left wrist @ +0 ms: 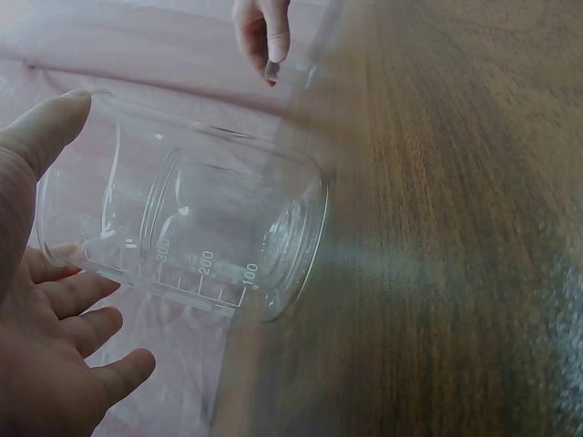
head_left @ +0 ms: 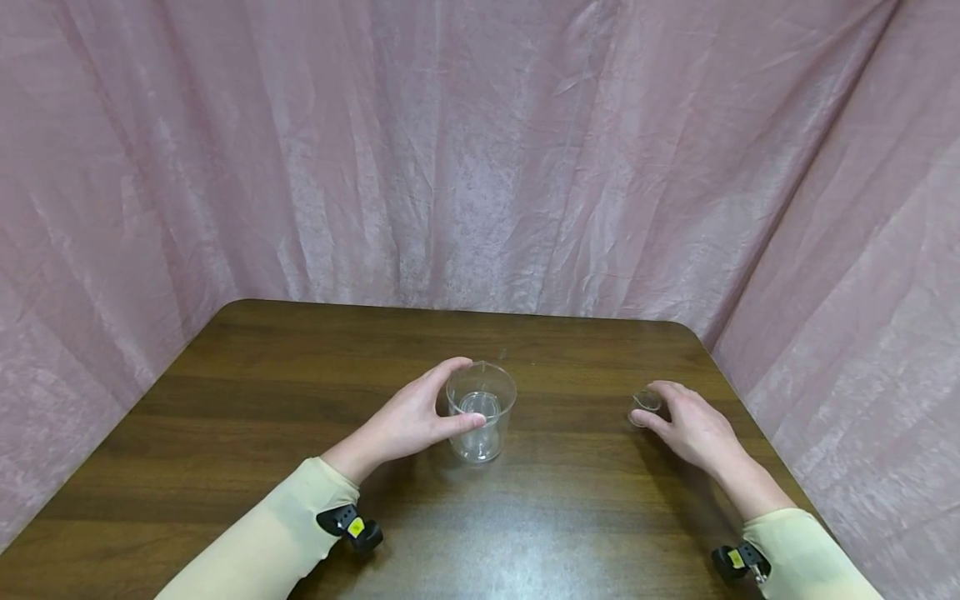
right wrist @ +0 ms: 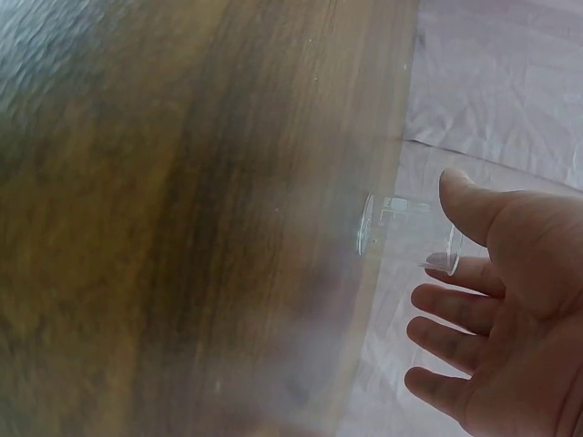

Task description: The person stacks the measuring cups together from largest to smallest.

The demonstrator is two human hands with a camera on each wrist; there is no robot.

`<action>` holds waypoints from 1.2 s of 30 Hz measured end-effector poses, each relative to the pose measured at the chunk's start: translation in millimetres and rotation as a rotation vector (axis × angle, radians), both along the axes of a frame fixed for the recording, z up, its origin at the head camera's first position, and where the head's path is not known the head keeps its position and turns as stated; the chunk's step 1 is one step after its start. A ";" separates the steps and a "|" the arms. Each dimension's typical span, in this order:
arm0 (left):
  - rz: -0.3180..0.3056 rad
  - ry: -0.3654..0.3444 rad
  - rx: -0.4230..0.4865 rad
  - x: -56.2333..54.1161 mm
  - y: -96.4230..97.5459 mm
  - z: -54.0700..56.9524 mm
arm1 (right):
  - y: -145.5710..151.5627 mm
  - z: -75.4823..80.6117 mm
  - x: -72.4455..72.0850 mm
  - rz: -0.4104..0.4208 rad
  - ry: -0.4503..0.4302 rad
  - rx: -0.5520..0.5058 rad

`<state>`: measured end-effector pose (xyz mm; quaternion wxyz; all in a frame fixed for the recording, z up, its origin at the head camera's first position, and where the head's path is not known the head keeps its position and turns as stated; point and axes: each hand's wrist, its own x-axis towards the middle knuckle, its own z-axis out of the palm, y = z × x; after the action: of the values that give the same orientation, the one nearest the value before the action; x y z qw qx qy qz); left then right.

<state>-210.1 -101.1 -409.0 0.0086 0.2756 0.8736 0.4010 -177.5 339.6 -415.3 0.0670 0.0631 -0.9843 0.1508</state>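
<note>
A large clear glass beaker (head_left: 480,446) with white graduation marks stands upright on the wooden table. Nested inside it is a smaller clear vessel (left wrist: 214,214). My left hand (head_left: 408,421) holds the large beaker near its rim, the thumb on the near side and the index finger on the far side; the other fingers spread loosely in the left wrist view. Over to the right, my right hand (head_left: 693,425) pinches a small clear beaker (right wrist: 396,232) at its rim between thumb and index finger. Its remaining fingers are spread apart.
The brown wooden table (head_left: 247,400) has rounded far corners. Pink curtains (head_left: 465,167) hang behind it and along both sides. The table's right edge runs close to the right hand. A dark wrist camera (head_left: 352,527) is strapped over the left sleeve.
</note>
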 end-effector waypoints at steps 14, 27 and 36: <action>-0.005 0.002 0.007 -0.1 -0.3 -0.8 | -0.8 -2.1 -0.8 -0.006 0.032 -0.007; -0.004 0.010 0.002 -0.5 -0.4 -0.5 | 0.2 -3.5 -1.0 -0.027 0.021 -0.015; -0.003 0.006 0.002 -0.4 -0.5 -0.9 | 0.0 -5.0 -1.0 -0.024 0.027 -0.024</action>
<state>-210.5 -101.7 -409.9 0.0064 0.2780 0.8728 0.4012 -178.5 339.7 -420.3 0.0829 0.0526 -0.9821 0.1609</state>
